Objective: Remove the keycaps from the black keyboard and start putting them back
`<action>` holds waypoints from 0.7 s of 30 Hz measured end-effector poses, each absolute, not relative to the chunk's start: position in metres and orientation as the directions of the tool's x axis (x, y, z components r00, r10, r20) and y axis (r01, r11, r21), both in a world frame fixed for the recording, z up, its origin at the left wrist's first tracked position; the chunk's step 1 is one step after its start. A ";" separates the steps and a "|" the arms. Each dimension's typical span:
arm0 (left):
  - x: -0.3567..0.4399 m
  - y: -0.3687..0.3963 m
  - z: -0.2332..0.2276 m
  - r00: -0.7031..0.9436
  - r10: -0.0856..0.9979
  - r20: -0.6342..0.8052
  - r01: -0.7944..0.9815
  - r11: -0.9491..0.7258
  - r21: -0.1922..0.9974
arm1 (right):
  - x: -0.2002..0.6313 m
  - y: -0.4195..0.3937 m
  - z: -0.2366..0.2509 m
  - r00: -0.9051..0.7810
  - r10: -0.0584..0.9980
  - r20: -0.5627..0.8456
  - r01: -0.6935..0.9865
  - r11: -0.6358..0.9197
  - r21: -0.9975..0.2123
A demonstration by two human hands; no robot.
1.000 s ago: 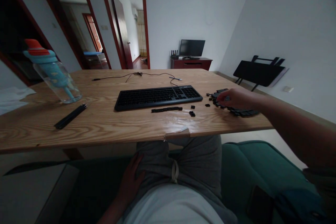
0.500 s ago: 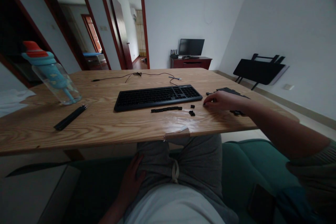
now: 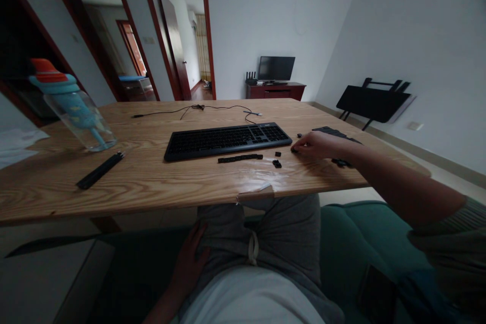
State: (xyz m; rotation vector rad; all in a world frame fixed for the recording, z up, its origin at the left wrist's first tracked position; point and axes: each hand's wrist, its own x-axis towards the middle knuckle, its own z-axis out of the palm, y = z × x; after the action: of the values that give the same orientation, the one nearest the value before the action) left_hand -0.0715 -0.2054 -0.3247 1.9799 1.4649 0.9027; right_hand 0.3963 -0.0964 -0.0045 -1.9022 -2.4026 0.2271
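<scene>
My right hand [image 3: 312, 145] reaches over the table just right of the black keyboard [image 3: 228, 140], its fingers pinched on a small black keycap [image 3: 293, 150] at the tabletop. A row of black keycaps [image 3: 240, 158] lies along the keyboard's near edge. Closer to my right hand sit a single keycap [image 3: 278, 154] and a small cluster of keycaps [image 3: 277, 163]. More loose keycaps [image 3: 334, 133] spread behind and under my right wrist, partly hidden by it. My left hand [image 3: 193, 252] rests open on my thigh, holding nothing.
A clear bottle with a red and blue lid [image 3: 74, 106] stands at the left, with dark pens or pencils [image 3: 100, 170] before it. The keyboard's cable [image 3: 197, 107] runs along the back of the wooden table [image 3: 152, 187]. White tissue [image 3: 21, 142] lies at the far left.
My right hand has shifted slightly left, toward the keyboard's right corner, with its fingers still pinched. My left hand has stayed on my thigh.
</scene>
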 end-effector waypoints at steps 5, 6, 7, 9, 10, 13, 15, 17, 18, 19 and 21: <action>-0.072 -0.206 -0.327 0.206 0.956 0.211 0.621 -0.294 0.726 | 0.397 -0.094 -0.008 -0.229 0.973 0.016 0.957 0.228 -0.179; -0.072 -0.206 -0.327 0.203 0.956 0.210 0.623 -0.292 0.726 | 0.397 -0.095 -0.008 -0.223 0.975 0.018 0.958 0.222 -0.182; -0.072 -0.206 -0.327 0.199 0.957 0.210 0.624 -0.289 0.726 | 0.396 -0.095 -0.007 -0.220 0.975 0.016 0.958 0.219 -0.184; -0.072 -0.206 -0.326 0.201 0.957 0.208 0.623 -0.289 0.727 | 0.395 -0.095 -0.006 -0.218 0.976 0.004 0.958 0.215 -0.190; -0.072 -0.206 -0.326 0.201 0.958 0.206 0.623 -0.288 0.728 | 0.395 -0.095 -0.006 -0.217 0.976 -0.003 0.958 0.212 -0.192; -0.072 -0.206 -0.327 0.197 0.958 0.206 0.620 -0.285 0.731 | 0.395 -0.095 -0.004 -0.212 0.977 -0.010 0.959 0.206 -0.195; -0.073 -0.206 -0.327 0.198 0.957 0.211 0.619 -0.289 0.731 | 0.396 -0.095 -0.003 -0.218 0.976 -0.023 0.960 0.210 -0.186; -0.073 -0.206 -0.327 0.203 0.956 0.213 0.620 -0.293 0.727 | 0.398 -0.095 -0.002 -0.234 0.971 -0.052 0.959 0.222 -0.176; -0.072 -0.206 -0.327 0.203 0.956 0.211 0.623 -0.292 0.726 | 0.400 -0.096 -0.002 -0.244 0.967 -0.068 0.958 0.230 -0.174; -0.072 -0.206 -0.326 0.201 0.958 0.207 0.626 -0.288 0.725 | 0.403 -0.096 -0.002 -0.252 0.964 -0.084 0.956 0.234 -0.175; -0.072 -0.206 -0.324 0.196 0.961 0.196 0.631 -0.276 0.725 | 0.411 -0.097 0.000 -0.246 0.965 -0.093 0.956 0.226 -0.187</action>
State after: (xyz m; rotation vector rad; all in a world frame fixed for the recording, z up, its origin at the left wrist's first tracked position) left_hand -0.0715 -0.2058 -0.3245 1.9835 1.4813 0.8798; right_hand 0.4107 -0.0971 -0.0003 -1.9024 -2.4257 0.3192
